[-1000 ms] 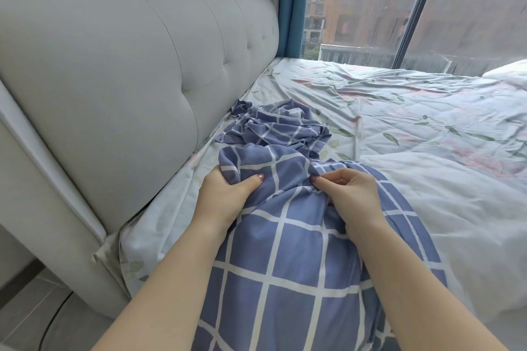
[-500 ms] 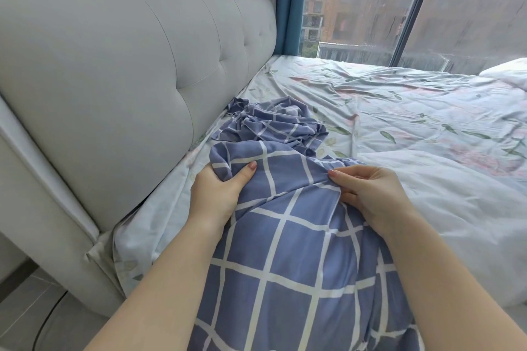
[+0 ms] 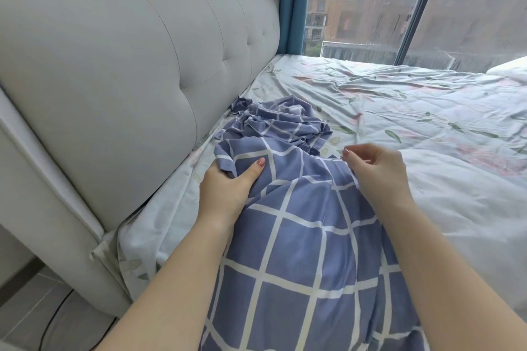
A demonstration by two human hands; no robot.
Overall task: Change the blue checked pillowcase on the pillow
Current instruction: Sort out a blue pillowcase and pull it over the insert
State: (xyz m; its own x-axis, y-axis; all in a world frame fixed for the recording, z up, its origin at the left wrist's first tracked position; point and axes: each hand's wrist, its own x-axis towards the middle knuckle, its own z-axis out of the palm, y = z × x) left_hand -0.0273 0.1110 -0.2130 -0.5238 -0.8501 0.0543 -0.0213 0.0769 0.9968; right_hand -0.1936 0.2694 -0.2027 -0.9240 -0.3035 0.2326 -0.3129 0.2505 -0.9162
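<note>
Forearms reach in from the near edge over the pillowcase [image 3: 299, 251], whose blue check with white lines lies plump and rounded across the bed just in front of the person; that fullness suggests the pillow is inside, though none of it shows. At the far left corner of the case the left hand [image 3: 225, 185] grips a fold of cloth, thumb pressed on top and fingers tucked under. On the other side, the right hand [image 3: 379, 171] hovers at the far right edge with fingers loosely curled (whether the hidden lower fingers pinch the hem I cannot tell). Just beyond both hands sits a crumpled heap [image 3: 288, 122] of the same checked cloth, touching the case, and I cannot say whether it is a separate piece. To the left stands the padded grey headboard [image 3: 128, 65]. To the right are a white quilt [image 3: 470, 208] and the leafy sheet [image 3: 399, 100], with a blue curtain [image 3: 293, 0] and a rain-streaked window [image 3: 370, 3] farthest off. One risk is that a pull by the left hand alone skews the case and leaves a corner of the pillow unseated. Another is that the loose heap gets dragged along and tangled in.
</note>
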